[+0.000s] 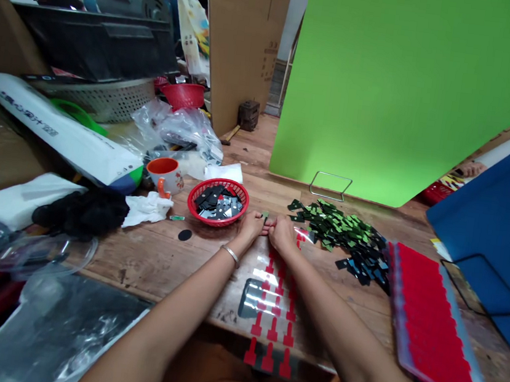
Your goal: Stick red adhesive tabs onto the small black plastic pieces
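My left hand [253, 225] and my right hand [281, 233] meet above the wooden table, fingertips pinched close together. Between the left fingers shows a small flat dark-green piece [264, 216]. The right fingers are closed beside it; what they pinch is hidden. Beneath my forearms lies a clear sheet [252, 265] with rows of red T-shaped stickers [276, 299], reaching past the table's front edge. To the right of the hands spreads a pile of small flat black pieces [343, 227], reflecting green and blue. On the left, a red basket [192, 205] holds similar black and shiny pieces.
A stack of red sticker sheets [438, 325] lies at the right. Green [388, 89] and blue [501, 233] panels stand behind on wire feet. An orange-and-white mug [170, 182], crumpled tissue [146, 210], black cloth [87, 212] and a black disc [185, 235] lie left.
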Motion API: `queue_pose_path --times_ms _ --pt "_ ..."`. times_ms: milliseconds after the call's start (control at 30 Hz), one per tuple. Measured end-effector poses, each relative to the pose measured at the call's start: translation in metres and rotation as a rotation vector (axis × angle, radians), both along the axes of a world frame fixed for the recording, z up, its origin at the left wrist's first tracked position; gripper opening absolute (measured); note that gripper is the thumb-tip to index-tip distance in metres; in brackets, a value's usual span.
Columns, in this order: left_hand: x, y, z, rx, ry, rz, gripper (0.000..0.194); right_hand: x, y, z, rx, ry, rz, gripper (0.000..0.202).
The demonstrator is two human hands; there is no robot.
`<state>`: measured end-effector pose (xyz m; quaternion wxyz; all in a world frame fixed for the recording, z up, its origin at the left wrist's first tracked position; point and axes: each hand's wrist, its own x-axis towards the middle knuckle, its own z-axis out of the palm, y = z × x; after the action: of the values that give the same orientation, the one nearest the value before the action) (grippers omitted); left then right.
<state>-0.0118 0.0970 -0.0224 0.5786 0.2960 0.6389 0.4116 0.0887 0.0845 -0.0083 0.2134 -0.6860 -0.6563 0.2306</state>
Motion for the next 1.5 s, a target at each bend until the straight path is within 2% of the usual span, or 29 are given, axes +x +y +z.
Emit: queue_pose_path --times_ms 133,233,367,500,600,767,900,1033,1133,1233,1400,1500 --pt "0.0 -0.003 0.004 0.004 -0.004 0.003 0.024 0.01 -0.003 -0.007 0.095 0.168 0.007 0.008" --pt "0.0 -0.006 0.007 0.005 -0.007 0.001 0.024 0.029 -0.003 -0.011 0.15 0.327 -0.049 0.004" --pt "0.001 -0.007 0.009 0.009 0.002 0.013 0.023 0.058 -0.014 -0.012 0.184 0.512 -0.162 0.014" --pt "0.004 -0.007 0.013 0.048 0.033 0.038 0.021 0.071 -0.033 -0.012 0.183 0.618 -0.147 0.016" --pt "0.007 -0.012 0.022 0.141 0.091 0.104 0.016 0.066 -0.036 -0.014 0.207 0.633 -0.089 0.011" --pt "0.015 -0.032 0.035 0.356 0.147 0.176 0.008 0.048 -0.025 -0.019 0.244 0.584 0.01 0.004" --pt "0.019 -0.041 0.026 0.398 0.134 0.133 0.01 0.037 -0.022 -0.022 0.236 0.528 0.086 0.004" --pt "0.017 -0.035 0.007 0.342 0.122 0.133 0.004 0.038 -0.027 -0.023 0.235 0.508 0.125 0.006" --pt "0.014 -0.029 -0.001 0.304 0.119 0.138 0.004 0.043 -0.03 -0.024 0.245 0.518 0.131 0.007" --pt "0.013 -0.028 -0.001 0.302 0.109 0.146 0.004 0.046 -0.032 -0.025 0.257 0.527 0.121 0.008" --pt "0.014 -0.039 0.011 0.359 0.092 0.215 0.007 0.045 -0.03 -0.029 0.252 0.527 0.126 0.007" --pt "0.021 -0.042 0.014 0.357 0.042 0.201 0.009 0.043 -0.029 -0.03 0.254 0.545 0.144 0.006"
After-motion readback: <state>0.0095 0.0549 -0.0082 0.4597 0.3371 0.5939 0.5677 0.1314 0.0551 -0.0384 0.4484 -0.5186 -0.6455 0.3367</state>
